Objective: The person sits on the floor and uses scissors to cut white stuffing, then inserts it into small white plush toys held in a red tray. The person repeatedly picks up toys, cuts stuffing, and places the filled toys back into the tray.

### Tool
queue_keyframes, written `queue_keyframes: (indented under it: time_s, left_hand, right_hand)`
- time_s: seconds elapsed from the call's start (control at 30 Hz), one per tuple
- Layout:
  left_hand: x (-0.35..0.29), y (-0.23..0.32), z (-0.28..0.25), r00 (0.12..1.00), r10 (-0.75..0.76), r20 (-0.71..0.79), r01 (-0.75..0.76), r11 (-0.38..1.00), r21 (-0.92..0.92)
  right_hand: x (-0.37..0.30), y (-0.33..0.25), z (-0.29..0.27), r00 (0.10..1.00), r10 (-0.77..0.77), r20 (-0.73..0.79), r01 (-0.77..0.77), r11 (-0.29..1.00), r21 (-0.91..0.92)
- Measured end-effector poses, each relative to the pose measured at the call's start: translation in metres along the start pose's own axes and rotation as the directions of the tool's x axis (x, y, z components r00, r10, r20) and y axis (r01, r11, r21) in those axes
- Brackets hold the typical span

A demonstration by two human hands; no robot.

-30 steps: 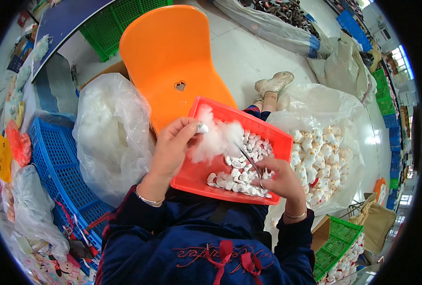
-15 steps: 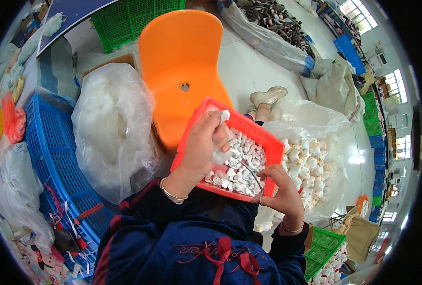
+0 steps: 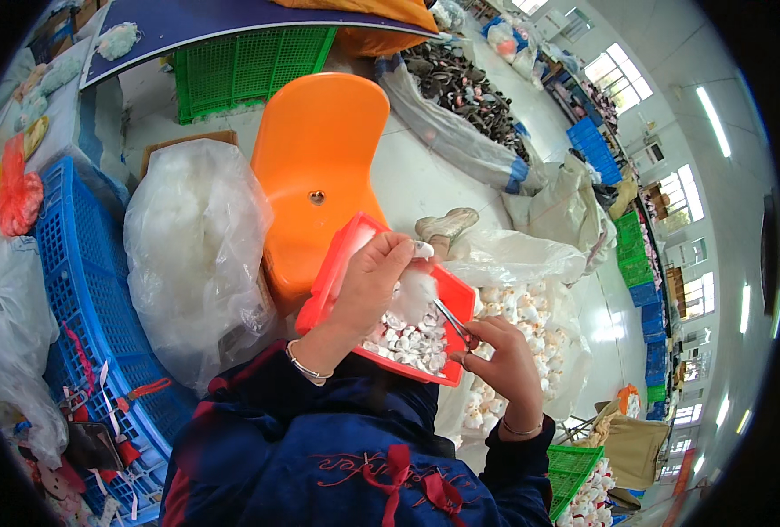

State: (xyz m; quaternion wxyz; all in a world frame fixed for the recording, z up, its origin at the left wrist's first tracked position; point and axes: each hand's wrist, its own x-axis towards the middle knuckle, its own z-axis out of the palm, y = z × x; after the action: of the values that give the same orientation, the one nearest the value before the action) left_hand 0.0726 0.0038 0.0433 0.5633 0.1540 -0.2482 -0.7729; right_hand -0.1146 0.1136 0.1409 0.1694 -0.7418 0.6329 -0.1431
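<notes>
My left hand (image 3: 374,279) is closed above a red plastic bin (image 3: 458,297). It pinches a small white plush piece (image 3: 422,250) between thumb and fingertips, and a tuft of white stuffing (image 3: 414,294) sits just under those fingers. In my right hand (image 3: 501,358) are metal forceps (image 3: 452,320), their tips touching the tuft's edge or very close to it. Several small white pieces (image 3: 410,346) lie inside the bin, which rests at my lap.
An orange chair (image 3: 319,158) stands ahead, beside a clear bag of white stuffing (image 3: 192,237). Blue crates (image 3: 100,290) are at my left. Right of the bin is an open bag of white plush pieces (image 3: 530,321); farther off lies a sack of dark pieces (image 3: 469,97).
My view has tilted up and shifted right. The forceps have swung from lying low over the bin to pointing up at the stuffing by my left fingers.
</notes>
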Motion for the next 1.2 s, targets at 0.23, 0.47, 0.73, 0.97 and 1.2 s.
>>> queue_keyframes:
  time_s: [0.23,0.47,0.73,0.97,1.2]
  left_hand:
    - [-0.007,0.013,-0.001,0.993,0.087,0.082,-0.105,0.967,0.234]
    - [-0.019,0.024,0.012,0.989,-0.011,0.146,-0.033,0.955,0.296]
    - [-0.028,0.034,0.023,0.968,-0.143,0.206,0.088,0.963,0.253]
    - [-0.033,0.025,0.031,0.953,-0.043,0.299,-0.047,0.957,0.287]
    - [-0.041,0.031,0.038,0.932,-0.045,0.359,-0.045,0.970,0.240]
  right_hand:
    - [-0.030,-0.001,-0.026,0.993,0.047,-0.104,-0.059,0.991,-0.116]
    - [-0.048,-0.018,-0.035,0.988,0.050,-0.146,-0.070,0.989,-0.134]
    - [-0.063,-0.022,-0.040,0.984,0.031,-0.177,-0.054,0.991,-0.126]
    - [-0.077,-0.021,-0.042,0.980,0.031,-0.195,-0.056,0.991,-0.125]
    - [-0.085,-0.014,-0.039,0.975,0.041,-0.218,-0.061,0.995,-0.085]
